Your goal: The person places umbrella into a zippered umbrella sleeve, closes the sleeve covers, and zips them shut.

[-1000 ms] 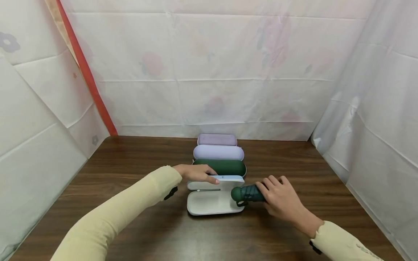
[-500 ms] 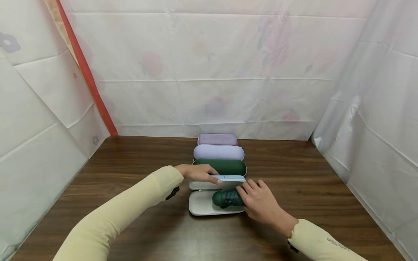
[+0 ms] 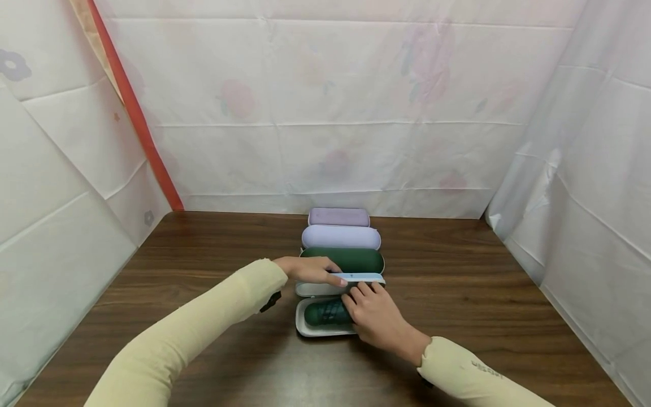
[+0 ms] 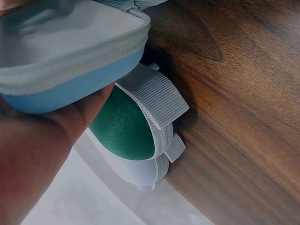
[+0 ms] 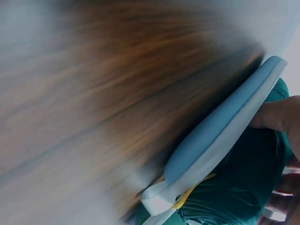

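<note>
A light blue zip case [image 3: 300, 323] with a pale lining lies unzipped on the table, its lid standing up at the back. My left hand [image 3: 311, 270] holds that lid, thumb over the inner edge and fingers behind the blue shell [image 4: 93, 83]. In the lower half rests a folded dark green umbrella [image 3: 321, 314], its rounded end to the left. Around the umbrella's right end my right hand [image 3: 376, 316] keeps its grip. The right wrist view shows the umbrella's loose green fabric [image 5: 248, 161] and a yellow strip [image 5: 187, 193] beside the case rim.
Directly behind the open case lies a closed green case [image 3: 353, 260]. Farther back come a lavender case [image 3: 341, 237] and a purple case [image 3: 338, 217], lined up toward the hanging white cloth [image 3: 325, 113]. All stand on a dark wooden table [image 3: 229, 237].
My right hand has carried the umbrella leftward, from beyond the case's right end down into its lower half. The left hand stays at the lid, nearly still.
</note>
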`<state>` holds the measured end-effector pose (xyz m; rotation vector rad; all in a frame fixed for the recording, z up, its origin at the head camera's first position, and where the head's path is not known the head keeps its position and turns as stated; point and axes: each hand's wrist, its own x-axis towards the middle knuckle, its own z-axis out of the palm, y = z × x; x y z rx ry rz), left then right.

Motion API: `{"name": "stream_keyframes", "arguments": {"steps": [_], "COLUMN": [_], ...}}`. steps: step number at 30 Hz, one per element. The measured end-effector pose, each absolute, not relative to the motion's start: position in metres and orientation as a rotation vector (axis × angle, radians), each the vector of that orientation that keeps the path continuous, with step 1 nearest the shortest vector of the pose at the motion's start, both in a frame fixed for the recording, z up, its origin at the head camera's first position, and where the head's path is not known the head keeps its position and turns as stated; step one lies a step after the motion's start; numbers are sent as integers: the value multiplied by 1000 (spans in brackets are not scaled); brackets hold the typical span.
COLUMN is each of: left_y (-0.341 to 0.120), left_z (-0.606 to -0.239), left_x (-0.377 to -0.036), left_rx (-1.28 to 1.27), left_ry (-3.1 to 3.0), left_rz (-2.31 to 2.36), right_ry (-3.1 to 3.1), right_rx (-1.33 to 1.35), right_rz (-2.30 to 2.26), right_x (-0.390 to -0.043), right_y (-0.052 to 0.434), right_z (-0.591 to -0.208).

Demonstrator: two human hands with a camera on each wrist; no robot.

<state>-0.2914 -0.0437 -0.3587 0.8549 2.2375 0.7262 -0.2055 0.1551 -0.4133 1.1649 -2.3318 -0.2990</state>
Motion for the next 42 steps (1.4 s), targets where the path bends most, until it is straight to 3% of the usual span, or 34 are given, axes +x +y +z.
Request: {"name": "stream_keyframes", "arguments": {"steps": [13,27,38,42], "left_y": [-43,-43,-45,-49], "left_z": [-358,-362,-360,-358], "left_x": [-290,-292,-288,-285], "left_rx": [891,869,866,856], "left_ry": [2224,2238,2251,2269], "left_rz": [727,723,705,686], "right_ry": [-2461,-2790,-2296,-2111], "right_rx": [1154,1338,1511,1451], "right_rz": [-302,187,669,842], "right_x": [-207,-216,-221,-229], "right_y": [144,177,208,223], "right_z": [-415,-393,-395,-384]}}
